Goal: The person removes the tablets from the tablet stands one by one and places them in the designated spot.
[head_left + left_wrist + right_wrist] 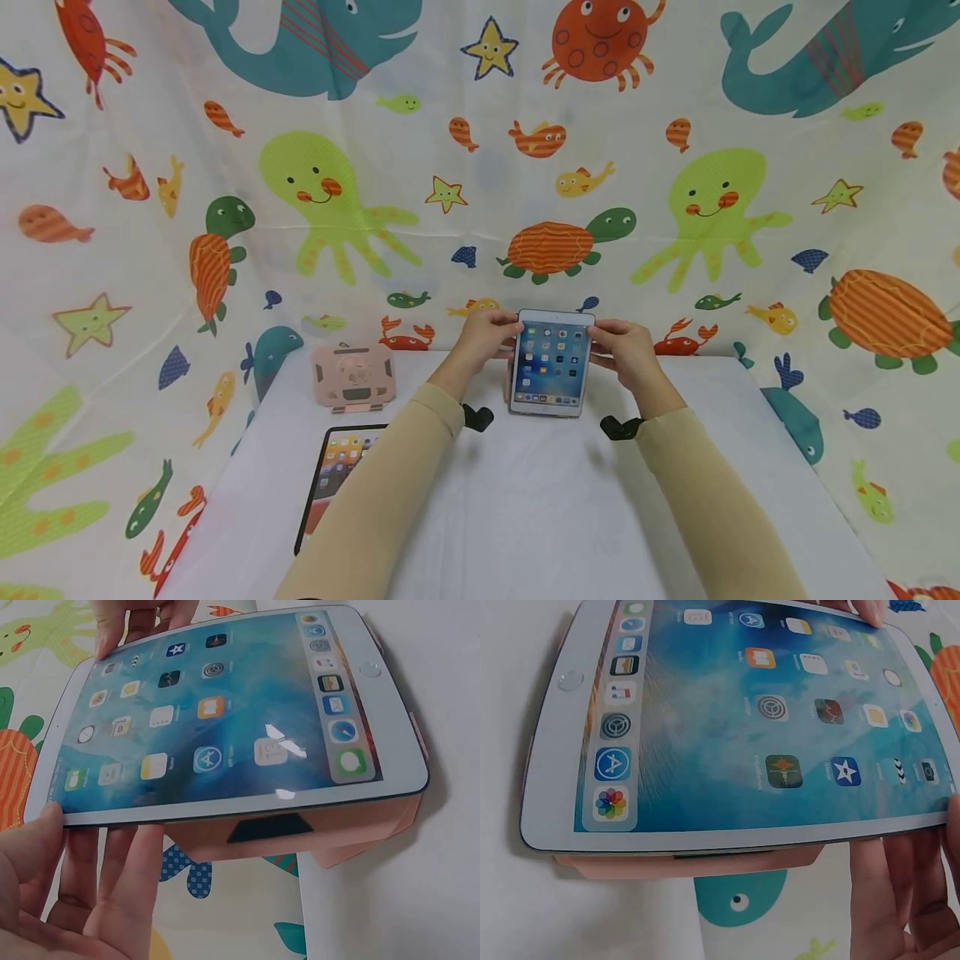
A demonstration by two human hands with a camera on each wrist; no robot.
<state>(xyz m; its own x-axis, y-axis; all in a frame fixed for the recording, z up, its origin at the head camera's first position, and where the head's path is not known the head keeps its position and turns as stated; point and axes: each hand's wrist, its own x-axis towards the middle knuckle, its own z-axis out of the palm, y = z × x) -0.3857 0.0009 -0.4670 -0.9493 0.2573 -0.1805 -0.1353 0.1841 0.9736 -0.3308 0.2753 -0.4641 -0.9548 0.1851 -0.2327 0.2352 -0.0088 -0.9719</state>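
A white-framed tablet (pixel 551 362) with app icons on a blue screen leans upright at the back of the table. The left hand (pixel 480 342) grips its upper left edge, thumb on the front rim and fingers behind. On the opposite side the right hand (pixel 628 354) pinches the upper right edge the same way. Behind the tablet, a pink stand (pixel 277 832) with a dark pad shows in the left wrist view; the tablet hides most of it. In the right wrist view, the tablet's lower end overlaps the pink stand (pixel 690 866).
Another pink stand (pixel 354 379) stands at the back left of the white table (pixel 540 500). In front of it lies a larger black-rimmed tablet (pixel 337 467), partly covered by the left sleeve. A sea-animal patterned curtain (pixel 480 225) hangs right behind the table.
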